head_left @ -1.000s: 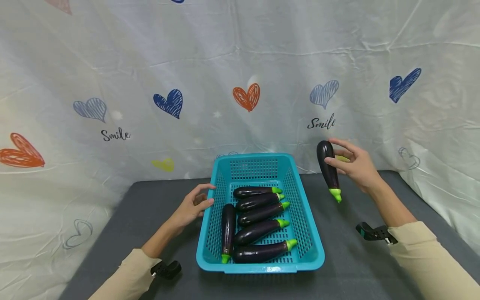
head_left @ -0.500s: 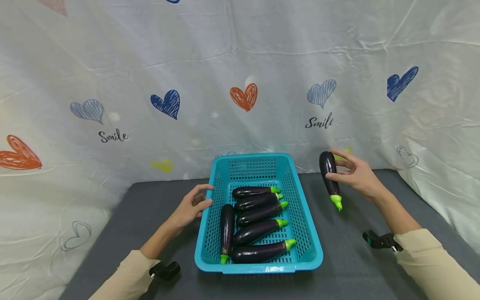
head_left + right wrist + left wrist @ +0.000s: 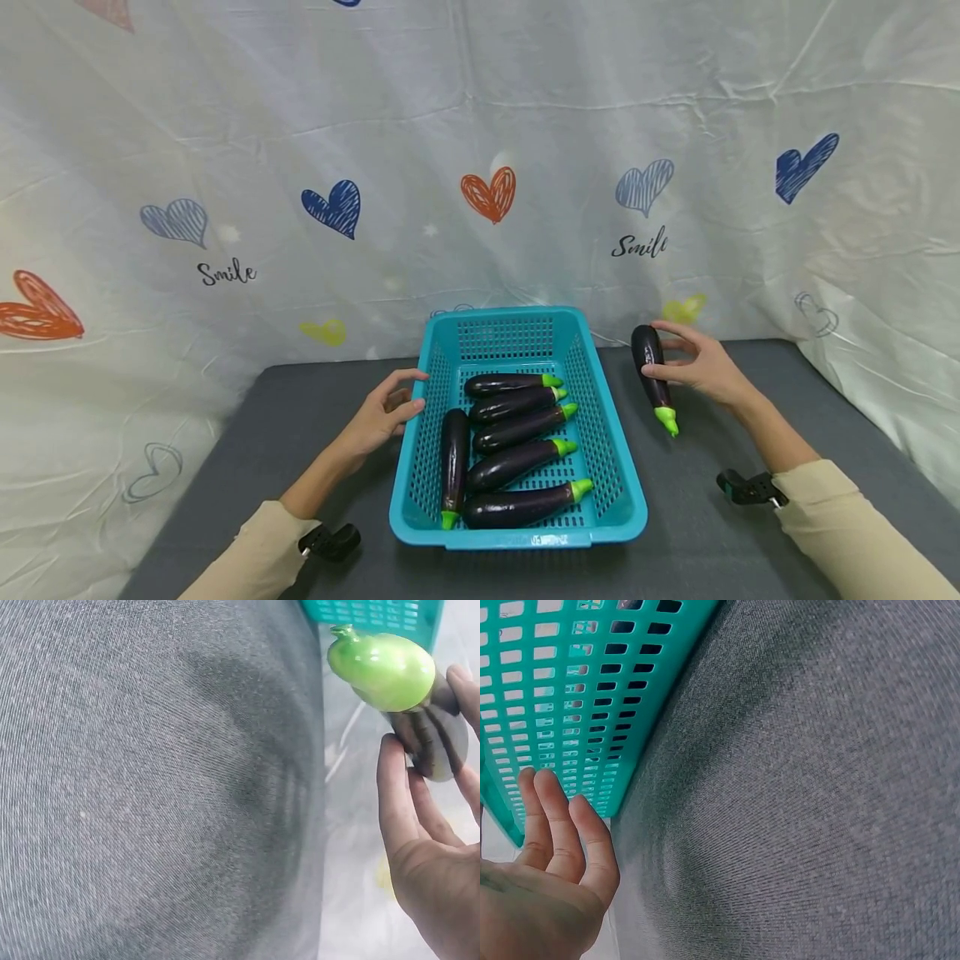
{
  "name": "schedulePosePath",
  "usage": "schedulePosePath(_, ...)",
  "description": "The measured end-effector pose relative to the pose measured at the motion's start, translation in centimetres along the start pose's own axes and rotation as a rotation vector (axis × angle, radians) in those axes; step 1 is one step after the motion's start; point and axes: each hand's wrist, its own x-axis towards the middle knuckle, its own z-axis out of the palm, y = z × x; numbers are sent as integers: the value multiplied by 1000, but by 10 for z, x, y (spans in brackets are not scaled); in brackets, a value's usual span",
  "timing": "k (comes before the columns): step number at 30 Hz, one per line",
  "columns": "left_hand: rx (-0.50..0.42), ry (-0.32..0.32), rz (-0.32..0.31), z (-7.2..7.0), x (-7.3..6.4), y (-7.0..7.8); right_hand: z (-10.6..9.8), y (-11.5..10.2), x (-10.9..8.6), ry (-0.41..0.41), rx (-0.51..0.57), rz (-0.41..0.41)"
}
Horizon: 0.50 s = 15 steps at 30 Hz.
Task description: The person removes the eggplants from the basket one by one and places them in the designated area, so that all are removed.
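My right hand (image 3: 697, 367) pinches a dark purple eggplant (image 3: 649, 367) between thumb and fingers, to the right of the basket. Its green stem end (image 3: 386, 671) points down toward the table and a little toward me. At the left wall of the turquoise basket (image 3: 630, 500), my left hand (image 3: 381, 410) has its fingertips right at the rim, fingers loosely bent. In the left wrist view, those fingers (image 3: 559, 825) lie along the slotted wall. Inside the basket, several eggplants (image 3: 521, 506) lie crosswise in a column, stems to the right, and one eggplant (image 3: 454, 462) lies lengthwise on the left.
A dark grey cloth (image 3: 705, 517) covers the table under the basket. Behind it hangs a pale curtain (image 3: 420, 117) printed with hearts and lettering, close to the table's back edge. Black wrist straps (image 3: 330, 542) sit at both sleeves.
My right hand has lowered the eggplant toward the table, lastly shifting it slightly left toward the basket. The left hand and the eggplants in the basket keep their places.
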Motion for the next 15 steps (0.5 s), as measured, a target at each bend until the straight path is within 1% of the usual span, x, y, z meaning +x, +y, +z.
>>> schedulePosePath(5, -6, -11, 19, 0, 0, 1, 3, 6, 2, -14, 36, 53)
schedulePosePath(10, -20, -11, 10, 1, 0, 1, 7, 11, 6, -20, 16, 87)
schedulePosePath(15, -21, -5, 9, 1, -1, 0, 12, 13, 10, -30, 13, 102)
